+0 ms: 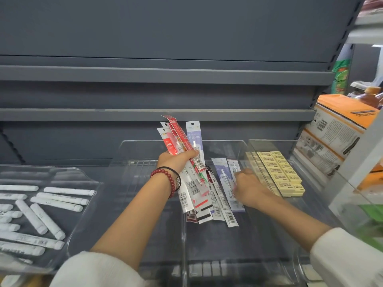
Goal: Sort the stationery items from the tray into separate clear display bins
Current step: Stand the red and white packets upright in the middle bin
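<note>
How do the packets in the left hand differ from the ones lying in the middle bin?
The held packets stand fanned upright in the grip of the left hand; the lying packets rest flat in the middle bin. Held ones are mostly red; lying ones mostly purple and white. Both are slim barcoded sleeves.

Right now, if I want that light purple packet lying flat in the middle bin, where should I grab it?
Probably pinch the purple packet by its far end, coming from above at the back of the bin. That end lies free, while other packets crowd its left side and the right hand rests along its right edge.
</note>
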Action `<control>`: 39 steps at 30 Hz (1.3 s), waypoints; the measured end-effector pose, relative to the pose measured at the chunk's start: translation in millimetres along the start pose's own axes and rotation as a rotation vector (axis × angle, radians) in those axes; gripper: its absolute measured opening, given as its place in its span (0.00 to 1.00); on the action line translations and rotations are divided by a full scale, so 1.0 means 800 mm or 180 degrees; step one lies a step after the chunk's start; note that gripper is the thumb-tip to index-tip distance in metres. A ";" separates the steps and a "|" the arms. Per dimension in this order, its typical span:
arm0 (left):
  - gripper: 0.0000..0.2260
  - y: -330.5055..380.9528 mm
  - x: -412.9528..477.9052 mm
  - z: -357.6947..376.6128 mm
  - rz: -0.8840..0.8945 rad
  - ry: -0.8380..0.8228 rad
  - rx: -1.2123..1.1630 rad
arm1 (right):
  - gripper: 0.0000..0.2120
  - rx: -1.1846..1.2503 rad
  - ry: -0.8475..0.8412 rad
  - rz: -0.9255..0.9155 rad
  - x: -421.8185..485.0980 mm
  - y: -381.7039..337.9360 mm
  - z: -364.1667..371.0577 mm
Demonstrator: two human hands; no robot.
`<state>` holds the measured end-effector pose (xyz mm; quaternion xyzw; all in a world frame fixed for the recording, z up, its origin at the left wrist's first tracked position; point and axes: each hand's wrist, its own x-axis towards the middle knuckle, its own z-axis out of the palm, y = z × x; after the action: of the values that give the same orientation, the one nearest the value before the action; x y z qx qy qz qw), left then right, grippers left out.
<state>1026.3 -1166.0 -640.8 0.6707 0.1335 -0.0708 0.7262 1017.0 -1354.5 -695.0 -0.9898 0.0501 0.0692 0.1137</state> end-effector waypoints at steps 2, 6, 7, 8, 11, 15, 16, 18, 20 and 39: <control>0.09 0.000 -0.001 0.000 -0.0009 -0.0013 -0.0006 | 0.18 0.0245 0.0136 -0.0341 -0.002 0.000 -0.005; 0.09 0.004 -0.005 0.001 -0.0008 -0.0155 -0.0022 | 0.15 0.1716 0.0250 -0.0934 -0.016 -0.007 -0.025; 0.09 0.005 -0.006 0.002 -0.0012 -0.0214 -0.0031 | 0.14 0.2229 0.0174 -0.1004 -0.020 -0.011 -0.030; 0.09 0.006 -0.007 0.004 -0.0022 -0.0273 -0.0039 | 0.12 0.2633 0.0107 -0.1065 -0.024 -0.015 -0.033; 0.11 0.007 -0.009 0.010 -0.0111 -0.0491 -0.0050 | 0.13 0.3287 0.0047 -0.1113 -0.030 -0.025 -0.040; 0.14 0.006 -0.009 0.013 -0.0232 -0.0729 -0.0008 | 0.17 0.3672 0.0247 -0.1012 -0.033 -0.029 -0.043; 0.14 0.006 -0.009 0.013 -0.0231 -0.0710 -0.0015 | 0.16 0.3720 0.0291 -0.0969 -0.032 -0.027 -0.044; 0.12 0.006 -0.008 0.012 -0.0249 -0.0632 0.0016 | 0.13 0.3773 0.0368 -0.0872 -0.028 -0.022 -0.046; 0.12 0.006 -0.008 0.008 -0.0317 -0.0580 0.0106 | 0.09 0.3493 0.0440 -0.0778 -0.022 -0.012 -0.043; 0.13 0.005 -0.004 0.005 -0.0314 -0.0617 0.0125 | 0.11 0.2968 0.0339 -0.0994 -0.034 -0.032 -0.041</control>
<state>1024.4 -1170.1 -636.0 0.6674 0.0940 -0.1735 0.7181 997.5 -1335.3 -653.9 -0.8314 -0.0674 -0.0292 0.5507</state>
